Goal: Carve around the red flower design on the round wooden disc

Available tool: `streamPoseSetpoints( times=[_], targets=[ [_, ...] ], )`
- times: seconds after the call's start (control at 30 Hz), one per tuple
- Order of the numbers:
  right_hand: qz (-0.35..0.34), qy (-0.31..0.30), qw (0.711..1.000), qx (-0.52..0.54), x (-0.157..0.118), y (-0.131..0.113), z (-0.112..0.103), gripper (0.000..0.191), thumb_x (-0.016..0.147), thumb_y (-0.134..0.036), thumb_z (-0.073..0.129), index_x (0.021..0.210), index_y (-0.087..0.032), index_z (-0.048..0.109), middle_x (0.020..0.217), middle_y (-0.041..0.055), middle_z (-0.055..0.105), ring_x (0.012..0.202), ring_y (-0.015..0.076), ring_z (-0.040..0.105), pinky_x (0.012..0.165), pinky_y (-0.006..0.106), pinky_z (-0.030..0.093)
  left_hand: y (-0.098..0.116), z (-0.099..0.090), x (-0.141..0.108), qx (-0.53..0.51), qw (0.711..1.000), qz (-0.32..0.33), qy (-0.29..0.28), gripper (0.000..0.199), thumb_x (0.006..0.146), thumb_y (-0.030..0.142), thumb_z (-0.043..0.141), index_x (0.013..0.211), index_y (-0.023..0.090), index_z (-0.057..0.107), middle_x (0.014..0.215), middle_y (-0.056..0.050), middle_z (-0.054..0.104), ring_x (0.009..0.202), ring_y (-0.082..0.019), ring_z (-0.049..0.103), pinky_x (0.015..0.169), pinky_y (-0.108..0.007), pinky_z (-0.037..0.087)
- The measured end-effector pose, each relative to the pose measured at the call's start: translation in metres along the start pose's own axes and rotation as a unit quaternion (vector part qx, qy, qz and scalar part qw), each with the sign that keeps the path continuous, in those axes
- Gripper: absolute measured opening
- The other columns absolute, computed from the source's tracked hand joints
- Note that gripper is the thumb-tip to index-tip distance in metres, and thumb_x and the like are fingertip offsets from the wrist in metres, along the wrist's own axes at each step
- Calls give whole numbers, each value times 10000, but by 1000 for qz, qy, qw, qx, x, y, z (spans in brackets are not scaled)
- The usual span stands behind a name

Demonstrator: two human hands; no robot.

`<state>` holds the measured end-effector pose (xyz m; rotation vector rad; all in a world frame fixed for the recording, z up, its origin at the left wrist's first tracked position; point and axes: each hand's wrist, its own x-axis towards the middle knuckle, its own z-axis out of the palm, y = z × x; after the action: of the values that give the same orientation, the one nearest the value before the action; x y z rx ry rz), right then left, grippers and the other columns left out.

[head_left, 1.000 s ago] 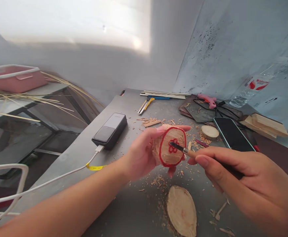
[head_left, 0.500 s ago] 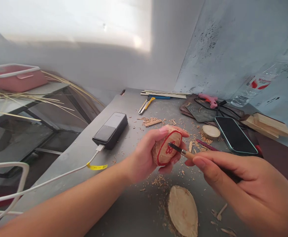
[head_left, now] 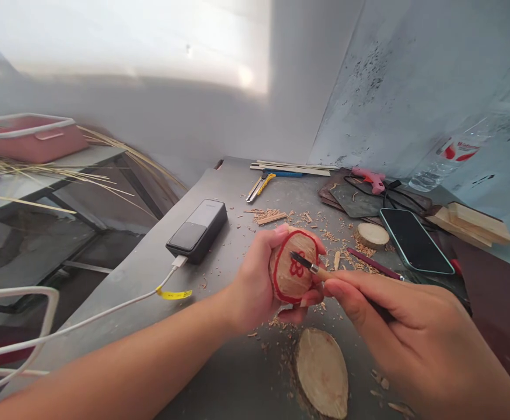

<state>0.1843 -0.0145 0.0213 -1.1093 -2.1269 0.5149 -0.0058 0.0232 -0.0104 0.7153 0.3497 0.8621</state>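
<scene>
My left hand [head_left: 257, 277] is wrapped round a wood slice [head_left: 285, 274], holding it up off the table with its face towards me. A red line runs round the rim of that face, and a red flower is drawn in the middle. In my right hand [head_left: 395, 321] is a wood carving tool [head_left: 311, 267] with a dark metal tip, a silver collar and a wooden handle. Its tip lies over the slice's face, just left of the flower; whether it touches the wood I cannot tell. Below my hands a larger oval wood slice [head_left: 322, 373] lies flat.
Wood shavings [head_left: 276, 214] litter the grey table. Left stands a power bank [head_left: 198, 230] with a white cable [head_left: 119, 318]. A utility knife [head_left: 261, 185] lies at the back. To the right are a small wood slice [head_left: 372, 235], a phone [head_left: 416, 240], a pink glue gun [head_left: 371, 179] and a bottle [head_left: 445, 154].
The held wood slice has turned to show its face more fully and moved slightly left. My right hand and the carving tool have shifted left with it.
</scene>
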Motion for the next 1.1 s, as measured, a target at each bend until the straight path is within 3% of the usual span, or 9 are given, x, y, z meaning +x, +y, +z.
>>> streamPoseSetpoints(
  times=[0.13, 0.3, 0.37, 0.53, 0.6, 0.8, 0.87, 1.0, 1.1],
  targets=[
    [68, -45, 996, 31, 1, -3, 1, 370, 1079, -398, 524, 887, -256, 806, 577, -42, 663, 522, 130, 645, 483, 202, 487, 0, 0, 2, -3, 1000, 21, -15, 427, 879, 558, 419, 1033, 195, 582, 757, -44, 565, 566, -172, 469, 349, -190, 319],
    [-39, 34, 997, -64, -5, 2, 2, 150, 1033, -270, 614, 951, -256, 739, 759, -45, 740, 581, 112, 670, 565, 230, 472, 1, 2, 1, 29, 999, 1, 20, 396, 880, 567, 413, 1001, 209, 531, 632, -28, 535, 549, -172, 443, 358, -176, 316],
    [-51, 40, 995, -71, -6, 3, 3, 135, 1028, -271, 624, 951, -254, 734, 760, -45, 739, 580, 112, 666, 562, 237, 465, 1, 2, 0, 37, 999, -3, 26, 406, 883, 582, 408, 996, 210, 527, 607, -25, 530, 546, -169, 436, 364, -171, 315],
    [94, -45, 994, 45, -1, -4, 4, 406, 1091, -416, 498, 819, -239, 742, 634, -42, 695, 588, 122, 668, 520, 203, 480, 0, 3, 1, 42, 998, 17, 32, 418, 868, 574, 412, 1020, 203, 531, 682, -38, 557, 562, -172, 453, 353, -176, 304],
    [110, -48, 991, 52, -1, -5, 5, 425, 1096, -433, 483, 830, -239, 751, 638, -44, 706, 586, 120, 673, 520, 197, 485, 1, 4, 2, 46, 998, 14, 47, 422, 861, 575, 416, 1039, 207, 522, 716, -33, 551, 559, -174, 461, 343, -181, 296],
    [-70, 66, 990, -99, -6, 3, 4, 140, 1013, -258, 642, 1045, -236, 777, 870, -3, 806, 664, 153, 735, 623, 248, 530, 2, 6, 0, 59, 997, -12, 56, 384, 873, 556, 399, 992, 213, 526, 614, -12, 502, 542, -170, 436, 357, -171, 296],
    [-34, 35, 996, -70, -3, 1, 2, 180, 1027, -296, 619, 1007, -237, 788, 844, 7, 799, 665, 169, 737, 604, 254, 539, 1, 5, 0, 56, 997, -10, 46, 386, 888, 558, 388, 983, 214, 533, 591, -14, 503, 551, -176, 441, 365, -173, 310],
    [124, -64, 988, 68, 3, -9, -1, 444, 1074, -481, 504, 838, -231, 784, 657, -2, 731, 640, 180, 725, 577, 237, 570, -1, 3, 1, 49, 998, 1, 34, 419, 877, 591, 400, 989, 212, 536, 637, -42, 569, 550, -174, 452, 362, -178, 322],
    [118, -59, 990, 52, 0, -9, -1, 451, 1081, -464, 495, 796, -234, 758, 647, -12, 728, 622, 167, 720, 534, 228, 543, 0, 4, 1, 56, 998, -4, 41, 410, 882, 580, 399, 990, 210, 540, 648, -52, 585, 559, -175, 455, 362, -174, 318]
  ],
)
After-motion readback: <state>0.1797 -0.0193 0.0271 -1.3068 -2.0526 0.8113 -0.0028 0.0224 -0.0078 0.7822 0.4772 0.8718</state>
